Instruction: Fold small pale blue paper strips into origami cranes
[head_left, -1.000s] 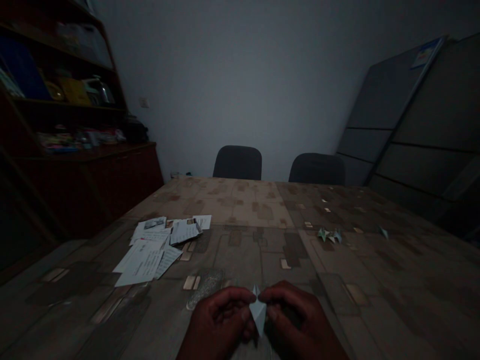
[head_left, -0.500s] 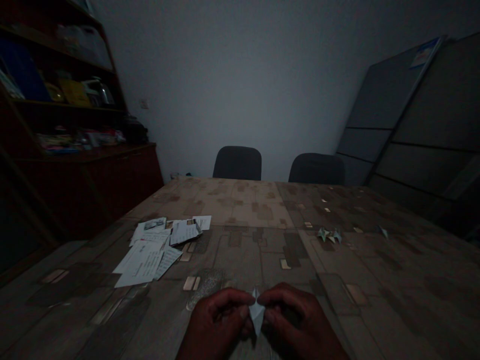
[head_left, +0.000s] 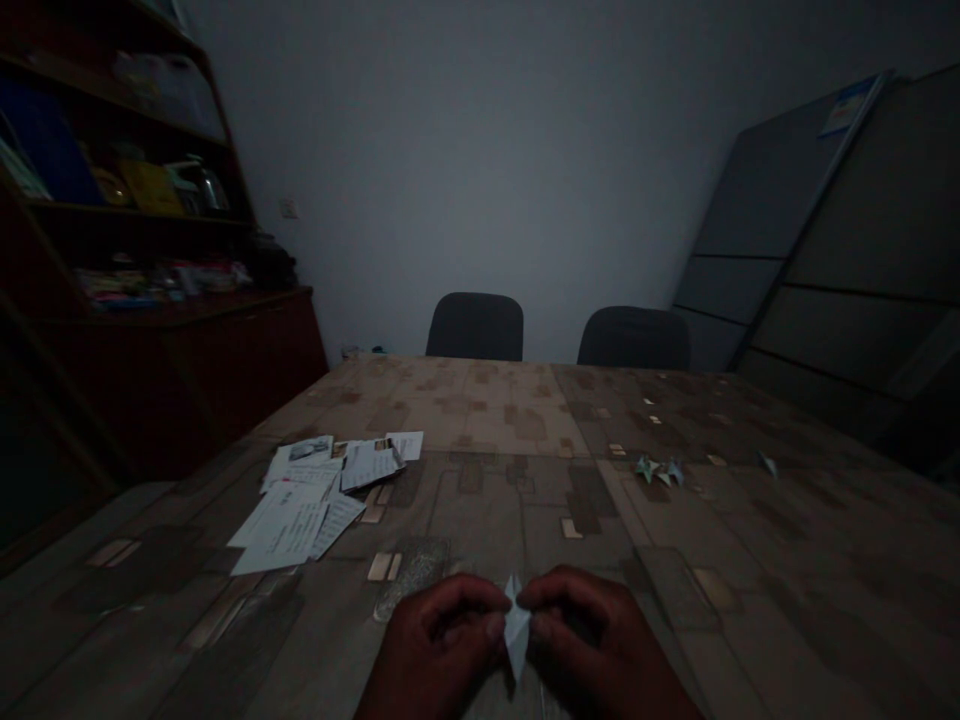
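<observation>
Left hand (head_left: 439,640) and right hand (head_left: 604,640) flank the folded paper (head_left: 516,640), each grip pinching it; uneven pulling could tear it.

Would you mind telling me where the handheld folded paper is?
In the head view, the folded paper is at bottom centre, held between the left hand and the right hand.

dark chairs (head_left: 475,328): two, beyond table (head_left: 495,400) | wooden cabinet (head_left: 262,345): left | pale wall (head_left: 480,150) | grey panel (head_left: 772,190): right
</observation>
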